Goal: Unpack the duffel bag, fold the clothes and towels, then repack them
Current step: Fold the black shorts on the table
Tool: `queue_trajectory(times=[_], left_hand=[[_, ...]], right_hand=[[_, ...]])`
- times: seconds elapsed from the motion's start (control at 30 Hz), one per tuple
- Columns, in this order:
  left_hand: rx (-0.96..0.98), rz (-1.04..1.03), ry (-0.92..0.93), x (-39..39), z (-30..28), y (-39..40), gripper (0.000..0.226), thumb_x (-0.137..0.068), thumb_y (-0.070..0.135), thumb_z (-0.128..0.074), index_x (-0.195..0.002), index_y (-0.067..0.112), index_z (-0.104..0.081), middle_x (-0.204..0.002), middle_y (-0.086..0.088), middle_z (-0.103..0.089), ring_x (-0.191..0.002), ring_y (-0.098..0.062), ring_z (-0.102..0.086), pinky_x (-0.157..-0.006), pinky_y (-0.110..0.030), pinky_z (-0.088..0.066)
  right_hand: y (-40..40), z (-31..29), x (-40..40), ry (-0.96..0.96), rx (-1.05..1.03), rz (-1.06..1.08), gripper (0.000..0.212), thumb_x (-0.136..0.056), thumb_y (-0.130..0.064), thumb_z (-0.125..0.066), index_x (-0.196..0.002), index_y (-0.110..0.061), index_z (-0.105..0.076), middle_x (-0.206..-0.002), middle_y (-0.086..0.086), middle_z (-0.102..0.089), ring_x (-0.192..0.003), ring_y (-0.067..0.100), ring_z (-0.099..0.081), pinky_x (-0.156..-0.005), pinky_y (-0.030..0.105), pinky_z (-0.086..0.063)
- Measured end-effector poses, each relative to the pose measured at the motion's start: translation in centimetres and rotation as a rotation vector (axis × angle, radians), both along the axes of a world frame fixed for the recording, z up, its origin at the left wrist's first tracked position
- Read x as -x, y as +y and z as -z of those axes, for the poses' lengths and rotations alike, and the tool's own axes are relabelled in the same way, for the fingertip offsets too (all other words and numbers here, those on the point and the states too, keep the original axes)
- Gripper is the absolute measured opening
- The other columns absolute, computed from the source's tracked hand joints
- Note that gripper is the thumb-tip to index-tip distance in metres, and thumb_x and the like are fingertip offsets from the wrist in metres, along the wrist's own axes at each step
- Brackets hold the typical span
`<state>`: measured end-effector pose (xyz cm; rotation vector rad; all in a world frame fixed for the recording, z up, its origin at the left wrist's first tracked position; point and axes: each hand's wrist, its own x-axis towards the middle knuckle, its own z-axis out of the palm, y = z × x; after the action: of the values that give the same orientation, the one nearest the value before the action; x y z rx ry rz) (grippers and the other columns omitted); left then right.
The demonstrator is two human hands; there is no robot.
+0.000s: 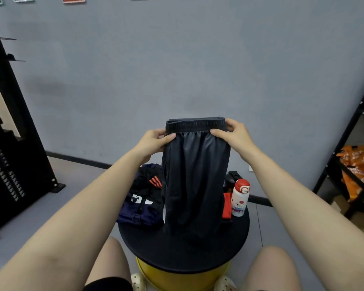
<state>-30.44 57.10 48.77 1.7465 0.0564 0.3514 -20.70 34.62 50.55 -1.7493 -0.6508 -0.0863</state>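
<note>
While dark grey slippery shorts point(194, 177) are held at frame centre, waistband pinched by left hand point(153, 141) and right hand point(235, 135), hem drags on round black tabletop point(185, 253); white-and-red bottle point(240, 198) just right risks being toppled.

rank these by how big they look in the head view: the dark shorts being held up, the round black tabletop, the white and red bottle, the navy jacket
1. round black tabletop, though the shorts hide part of it
2. dark shorts, held nearer the camera, so likely flattered
3. navy jacket, crumpled and partly hidden
4. white and red bottle
</note>
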Motion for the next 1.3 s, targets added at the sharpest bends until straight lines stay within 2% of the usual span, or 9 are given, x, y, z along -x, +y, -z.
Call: queue_trajectory(times=[0.17, 0.27, 0.43, 0.63, 0.77, 0.87, 1.03, 1.2, 1.3], left_hand=[[0.012, -0.048, -0.045, 2.6, 1.2, -1.1, 0.012, -0.094, 0.028, -0.057, -0.100, 0.022, -0.065, -0.074, 0.012, -0.071, -0.066, -0.002, -0.066, -0.062, -0.016, -0.051], [0.070, -0.034, -0.032, 3.7, 2.0, -1.6, 0.009, -0.092, 0.027, -0.060, -0.097, 0.023, -0.067, -0.075, 0.013, -0.070, -0.066, -0.004, -0.065, -0.061, -0.019, -0.051], [0.125, 0.035, 0.083, 4.2, 4.6, -1.3, 0.014, -0.095, 0.013, -0.053, -0.101, 0.019, -0.064, -0.086, 0.003, -0.068, -0.068, -0.009, -0.065, -0.060, -0.021, -0.051], [0.108, -0.067, 0.225, 2.8, 10.2, 0.0, 0.008, -0.092, 0.017, -0.060, -0.096, 0.014, -0.066, -0.091, -0.006, -0.068, -0.084, -0.020, -0.061, -0.076, -0.032, -0.049], [0.071, -0.176, 0.313, 0.8, 13.4, 1.5, 0.027, -0.088, 0.018, -0.066, -0.109, 0.002, -0.065, -0.095, -0.013, -0.065, -0.088, -0.022, -0.057, -0.080, -0.038, -0.046], [0.054, -0.224, 0.340, -0.9, 14.7, 2.3, 0.031, -0.089, 0.017, -0.066, -0.114, -0.001, -0.063, -0.099, -0.014, -0.067, -0.089, -0.022, -0.060, -0.087, -0.043, -0.049], [0.050, -0.296, 0.348, -4.4, 16.2, 3.9, 0.035, -0.088, 0.017, -0.066, -0.118, -0.002, -0.063, -0.112, -0.016, -0.067, -0.098, -0.023, -0.064, -0.089, -0.031, -0.049], [0.011, -0.363, 0.372, -7.6, 17.6, 5.2, 0.023, -0.087, 0.023, -0.067, -0.104, 0.007, -0.071, -0.093, -0.009, -0.067, -0.088, -0.016, -0.059, -0.094, -0.038, -0.051], [0.011, -0.381, 0.403, -9.6, 18.9, 6.4, 0.028, -0.087, 0.024, -0.067, -0.108, 0.006, -0.070, -0.102, -0.007, -0.067, -0.105, -0.025, -0.061, -0.096, -0.042, -0.049]], right_hand=[[-2.0, 0.8, 2.8, 0.059, -0.041, -0.079, 0.025, -0.082, -0.021, -0.074, -0.106, -0.021, -0.067, -0.105, -0.004, -0.071, -0.101, 0.010, -0.066, -0.091, 0.029, -0.052], [-2.7, 1.6, 3.9, 0.072, -0.039, -0.092, 0.021, -0.082, -0.020, -0.074, -0.102, -0.026, -0.067, -0.102, -0.007, -0.071, -0.096, 0.008, -0.067, -0.084, 0.026, -0.053], [-2.9, 4.1, 4.6, 0.132, 0.006, -0.091, 0.026, -0.085, -0.013, -0.070, -0.110, -0.020, -0.064, -0.101, -0.003, -0.069, -0.089, 0.004, -0.065, -0.073, 0.018, -0.052], [-1.7, 9.7, 3.0, 0.271, 0.114, -0.081, 0.026, -0.084, -0.015, -0.071, -0.108, -0.020, -0.064, -0.107, 0.002, -0.069, -0.094, 0.011, -0.066, -0.087, 0.027, -0.053], [0.0, 13.0, 1.0, 0.279, 0.169, -0.072, 0.023, -0.083, -0.013, -0.072, -0.105, -0.018, -0.066, -0.103, 0.001, -0.069, -0.100, 0.013, -0.064, -0.095, 0.032, -0.050], [1.4, 14.9, -0.7, 0.270, 0.202, -0.036, 0.029, -0.083, -0.013, -0.072, -0.111, -0.013, -0.066, -0.102, 0.001, -0.068, -0.104, 0.016, -0.064, -0.096, 0.033, -0.049], [3.8, 16.8, -3.9, 0.268, 0.232, 0.043, 0.036, -0.082, -0.016, -0.074, -0.115, -0.006, -0.065, -0.110, 0.009, -0.068, -0.103, 0.019, -0.063, -0.089, 0.028, -0.049], [5.9, 18.2, -7.5, 0.277, 0.274, 0.076, 0.037, -0.082, -0.016, -0.073, -0.116, -0.006, -0.065, -0.112, 0.010, -0.068, -0.105, 0.020, -0.062, -0.090, 0.030, -0.048], [7.1, 19.4, -9.6, 0.291, 0.305, 0.055, 0.036, -0.085, -0.011, -0.069, -0.119, -0.005, -0.063, -0.115, 0.011, -0.067, -0.108, 0.021, -0.061, -0.089, 0.030, -0.047]])
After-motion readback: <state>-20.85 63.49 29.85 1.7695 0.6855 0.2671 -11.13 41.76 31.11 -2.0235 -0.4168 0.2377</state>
